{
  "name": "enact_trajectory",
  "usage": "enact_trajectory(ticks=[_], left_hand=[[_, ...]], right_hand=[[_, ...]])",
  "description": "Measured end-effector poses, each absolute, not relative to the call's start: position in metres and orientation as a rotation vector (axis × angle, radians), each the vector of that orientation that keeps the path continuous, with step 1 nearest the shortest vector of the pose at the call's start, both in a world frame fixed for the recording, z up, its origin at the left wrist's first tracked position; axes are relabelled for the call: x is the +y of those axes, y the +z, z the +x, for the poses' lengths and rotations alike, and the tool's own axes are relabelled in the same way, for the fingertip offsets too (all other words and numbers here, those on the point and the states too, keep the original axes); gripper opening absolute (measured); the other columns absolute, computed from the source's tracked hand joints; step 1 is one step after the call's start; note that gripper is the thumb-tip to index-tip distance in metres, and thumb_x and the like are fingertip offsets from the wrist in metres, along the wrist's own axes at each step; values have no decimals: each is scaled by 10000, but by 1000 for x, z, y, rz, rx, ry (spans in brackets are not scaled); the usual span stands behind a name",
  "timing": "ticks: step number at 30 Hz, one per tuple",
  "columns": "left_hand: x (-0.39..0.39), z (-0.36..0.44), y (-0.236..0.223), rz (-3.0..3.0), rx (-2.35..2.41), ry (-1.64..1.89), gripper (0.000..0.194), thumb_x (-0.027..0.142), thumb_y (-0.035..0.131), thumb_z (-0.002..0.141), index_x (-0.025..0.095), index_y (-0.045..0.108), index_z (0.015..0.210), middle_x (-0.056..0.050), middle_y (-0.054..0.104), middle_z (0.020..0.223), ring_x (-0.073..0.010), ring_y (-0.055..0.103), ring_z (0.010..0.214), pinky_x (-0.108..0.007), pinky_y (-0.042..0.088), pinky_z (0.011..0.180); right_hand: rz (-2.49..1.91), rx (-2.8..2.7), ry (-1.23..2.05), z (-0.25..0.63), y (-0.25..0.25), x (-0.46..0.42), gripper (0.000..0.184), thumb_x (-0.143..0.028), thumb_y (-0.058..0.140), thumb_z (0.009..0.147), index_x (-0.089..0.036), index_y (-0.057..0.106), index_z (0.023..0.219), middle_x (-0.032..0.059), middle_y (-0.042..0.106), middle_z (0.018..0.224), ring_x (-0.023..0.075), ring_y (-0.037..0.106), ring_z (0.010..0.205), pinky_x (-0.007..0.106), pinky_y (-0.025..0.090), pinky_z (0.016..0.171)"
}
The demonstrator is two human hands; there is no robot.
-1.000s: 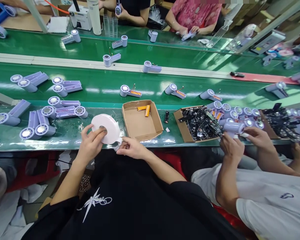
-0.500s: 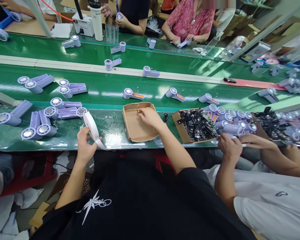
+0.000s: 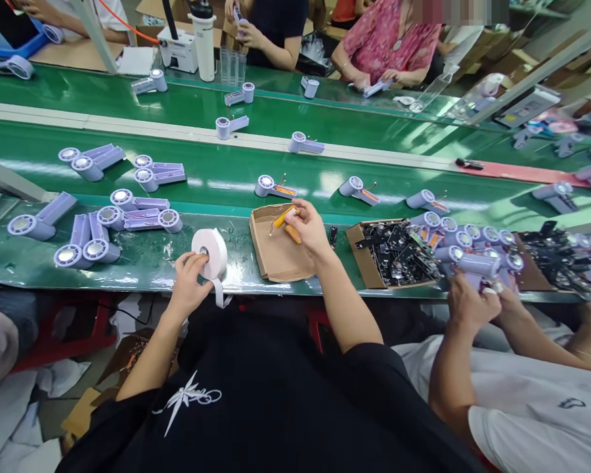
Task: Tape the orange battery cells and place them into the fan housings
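My left hand is closed on a roll of white double-sided-looking tape, fingers in its core, a loose end hanging over the table's front edge. Over a shallow cardboard box, my right hand pinches orange batteries with thin wire ends; at least two pieces show, partly hidden by the fingers. The bottom of the box is bare cardboard where visible. Left of the tape roll lie several lilac handheld-fan-like housings with open handles.
A cardboard box of black circuit boards stands right of my box, with piled lilac housings beyond. Behind runs a green conveyor belt carrying spaced housings. A co-worker's hands work at my right; other people sit across.
My right hand has lifted out of the box, bringing up orange batteries. My left hand has moved right and turned the tape roll to face more toward me. The view has shifted slightly.
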State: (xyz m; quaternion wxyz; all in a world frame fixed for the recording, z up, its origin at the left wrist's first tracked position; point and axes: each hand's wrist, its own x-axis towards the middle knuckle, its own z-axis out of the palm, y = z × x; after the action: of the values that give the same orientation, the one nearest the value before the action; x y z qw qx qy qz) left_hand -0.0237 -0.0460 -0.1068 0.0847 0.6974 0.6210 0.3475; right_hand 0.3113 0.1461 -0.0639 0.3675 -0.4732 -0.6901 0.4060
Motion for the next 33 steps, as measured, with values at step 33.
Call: enact_trajectory(ticks=[33], left_hand=[[-39,3,-59,2682,1709,876,435,236,767,983,249,741,1417,-111,815,1153,-353,586,1209,-527,509,1071]], right_hand=[[-859,-1261,1766,241,-51,52,572,-462,980,758,-224,764,1231,88,865,1232,312,828,1165,498,654,1105]])
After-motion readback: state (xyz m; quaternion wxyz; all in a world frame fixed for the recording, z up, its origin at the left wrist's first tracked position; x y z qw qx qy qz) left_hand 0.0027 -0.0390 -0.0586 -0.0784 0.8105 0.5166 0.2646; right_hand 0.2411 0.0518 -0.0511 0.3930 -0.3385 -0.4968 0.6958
